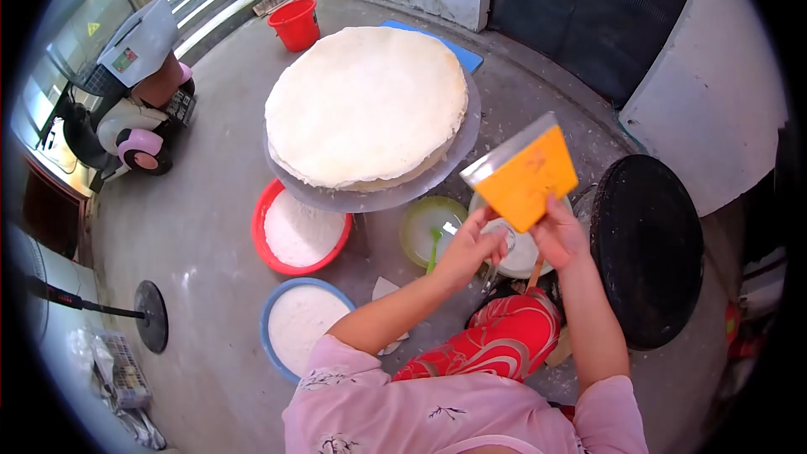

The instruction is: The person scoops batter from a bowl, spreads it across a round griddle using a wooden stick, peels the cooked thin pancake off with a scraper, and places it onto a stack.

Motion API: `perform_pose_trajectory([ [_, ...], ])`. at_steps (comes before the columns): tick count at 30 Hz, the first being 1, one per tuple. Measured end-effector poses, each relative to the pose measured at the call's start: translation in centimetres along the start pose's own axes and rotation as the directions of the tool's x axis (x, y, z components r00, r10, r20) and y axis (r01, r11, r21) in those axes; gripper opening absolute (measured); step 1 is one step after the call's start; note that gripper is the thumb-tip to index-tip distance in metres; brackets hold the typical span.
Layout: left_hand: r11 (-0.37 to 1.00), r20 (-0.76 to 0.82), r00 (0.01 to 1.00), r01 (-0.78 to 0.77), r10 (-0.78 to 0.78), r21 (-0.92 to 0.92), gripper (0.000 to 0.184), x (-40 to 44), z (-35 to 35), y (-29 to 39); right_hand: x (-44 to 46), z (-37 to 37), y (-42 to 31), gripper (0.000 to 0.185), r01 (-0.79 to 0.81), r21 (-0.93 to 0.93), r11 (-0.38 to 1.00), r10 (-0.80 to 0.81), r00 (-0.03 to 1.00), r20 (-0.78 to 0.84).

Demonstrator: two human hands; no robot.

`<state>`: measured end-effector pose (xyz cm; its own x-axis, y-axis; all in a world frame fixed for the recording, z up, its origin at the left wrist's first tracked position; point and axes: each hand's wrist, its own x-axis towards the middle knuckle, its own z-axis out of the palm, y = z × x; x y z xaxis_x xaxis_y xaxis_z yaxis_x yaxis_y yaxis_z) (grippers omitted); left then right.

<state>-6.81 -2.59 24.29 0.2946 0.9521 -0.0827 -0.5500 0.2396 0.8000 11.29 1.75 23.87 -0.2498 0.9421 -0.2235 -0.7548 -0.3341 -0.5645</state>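
Note:
My right hand (pixel 559 234) is closed on the lower corner of an orange scraper (pixel 528 175) with a metal edge, tilted up in front of me. Just left of it is my left hand (pixel 479 248), fingers curled close together near the scraper's lower end; what they hold, if anything, is too small to tell. Below my hands is a bowl of white paste (pixel 514 256), partly hidden. A green bowl (pixel 406 231) with a green-handled tool stands to its left. Ahead, a tall stack of round pale sheets (pixel 366 105) rests on a round grey board (pixel 472 130).
A red basin (pixel 261 240) and a blue basin (pixel 267 332) of white powder stand at left. At right is a large black round plate (pixel 647 252). Farther off are a red bucket (pixel 294 27), a scooter (pixel 134 139) and a round-based stand (pixel 152 317).

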Motion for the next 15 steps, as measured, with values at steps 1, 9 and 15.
perform_pose_trajectory([
  [1, 1.0, -0.001, 1.0, -0.002, 0.002, -0.003, 0.036, 0.6, -0.5, -0.1, 0.0, 0.5, 0.5, 0.038, -0.002, -0.004, 1.0, 0.002, 1.0, 0.0],
  [9, 0.976, -0.624, 0.77, 0.009, 0.133, 0.22, 0.008, 11.8, -15.2, 6.4, -2.9, -1.9, -0.2, 0.039, -0.225, -0.442, 0.869, 0.136, 0.965, -0.223],
  [15, 1.0, -0.782, 0.623, 0.028, -0.02, -0.004, 0.01, 14.9, -22.2, 10.2, -6.1, -9.3, -0.2, 0.026, -0.28, -0.487, 0.827, 0.004, 0.87, -0.494],
])
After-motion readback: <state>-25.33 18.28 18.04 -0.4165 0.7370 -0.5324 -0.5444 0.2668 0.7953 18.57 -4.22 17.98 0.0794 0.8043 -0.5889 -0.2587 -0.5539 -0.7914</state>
